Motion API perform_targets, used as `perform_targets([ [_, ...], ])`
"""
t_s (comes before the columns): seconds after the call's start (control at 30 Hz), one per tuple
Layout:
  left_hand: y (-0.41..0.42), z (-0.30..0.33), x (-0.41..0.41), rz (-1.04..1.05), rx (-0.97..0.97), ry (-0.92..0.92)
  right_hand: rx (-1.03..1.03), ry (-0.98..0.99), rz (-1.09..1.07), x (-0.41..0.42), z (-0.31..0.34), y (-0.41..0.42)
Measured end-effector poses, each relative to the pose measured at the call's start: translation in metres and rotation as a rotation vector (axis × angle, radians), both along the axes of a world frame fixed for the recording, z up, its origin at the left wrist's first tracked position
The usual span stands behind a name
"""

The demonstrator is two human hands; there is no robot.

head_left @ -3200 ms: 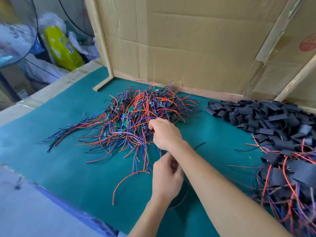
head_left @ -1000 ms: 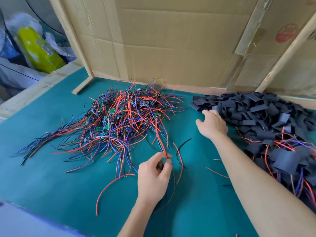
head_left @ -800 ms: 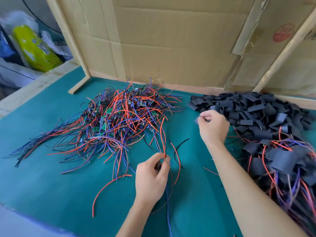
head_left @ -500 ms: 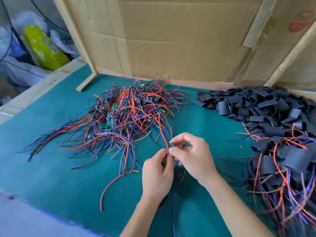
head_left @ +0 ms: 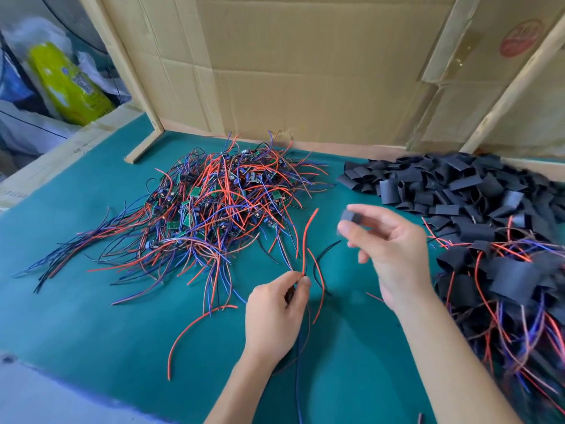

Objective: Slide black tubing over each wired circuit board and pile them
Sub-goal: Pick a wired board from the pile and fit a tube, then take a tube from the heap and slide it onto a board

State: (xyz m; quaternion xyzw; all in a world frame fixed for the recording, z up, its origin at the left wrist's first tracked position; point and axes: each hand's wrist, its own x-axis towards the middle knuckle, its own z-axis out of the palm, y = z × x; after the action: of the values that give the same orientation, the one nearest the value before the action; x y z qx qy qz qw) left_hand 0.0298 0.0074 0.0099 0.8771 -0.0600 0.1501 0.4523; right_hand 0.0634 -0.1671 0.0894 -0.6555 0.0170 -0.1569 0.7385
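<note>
My left hand pinches a wired circuit board by its red, blue and black wires; the board itself is hidden in the fingers. A little above and to the right, my right hand pinches a short piece of black tubing between thumb and fingers, blurred by motion. A tangle of bare wired boards lies at centre left on the green mat. Loose black tubing pieces are heaped at the back right. Sleeved boards with wires pile up at the right.
A cardboard wall with wooden battens closes off the back of the mat. Bags and a yellow-green package sit beyond the left edge. A bluish-white surface borders the mat at the front left.
My right hand has drawn away from my left hand, up and to the right, with the black tubing piece in its fingers. My left hand still holds the wired board.
</note>
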Motion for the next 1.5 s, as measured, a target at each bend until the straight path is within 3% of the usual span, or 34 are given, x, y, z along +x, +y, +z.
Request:
perform_targets([
  [0.1, -0.002, 0.001, -0.001, 0.001, 0.067, -0.007, 0.053, -0.075, -0.109, -0.001, 0.005, -0.006],
  [0.3, -0.005, 0.002, -0.003, 0.015, 0.173, -0.023, -0.056, -0.192, -0.210, -0.007, 0.010, -0.001],
  [0.47, -0.005, 0.003, -0.003, 0.014, 0.196, -0.012, -0.124, -0.181, -0.175, -0.007, 0.008, 0.008],
  [0.67, -0.006, 0.005, -0.004, 0.006, 0.203, -0.006, 0.040, -0.143, -0.066, -0.008, 0.009, 0.004],
  [0.9, -0.006, 0.005, -0.005, 0.010, 0.189, -0.015, -0.276, -0.165, -0.119, -0.007, 0.000, 0.011],
  [1.0, -0.005, 0.004, -0.005, 0.013, 0.184, -0.038, -0.310, -0.065, -0.109, -0.006, -0.006, 0.015],
  [1.17, -0.004, 0.001, -0.004, 0.003, 0.087, -0.073, -0.025, 0.164, -0.011, -0.004, -0.016, 0.024],
  [1.33, -0.003, 0.001, -0.003, -0.006, 0.055, -0.080, -0.120, 0.254, 0.141, -0.003, -0.023, 0.028],
  [1.5, -0.001, 0.000, -0.005, -0.009, -0.076, 0.060, -0.192, 0.266, 0.158, -0.003, -0.029, 0.032],
])
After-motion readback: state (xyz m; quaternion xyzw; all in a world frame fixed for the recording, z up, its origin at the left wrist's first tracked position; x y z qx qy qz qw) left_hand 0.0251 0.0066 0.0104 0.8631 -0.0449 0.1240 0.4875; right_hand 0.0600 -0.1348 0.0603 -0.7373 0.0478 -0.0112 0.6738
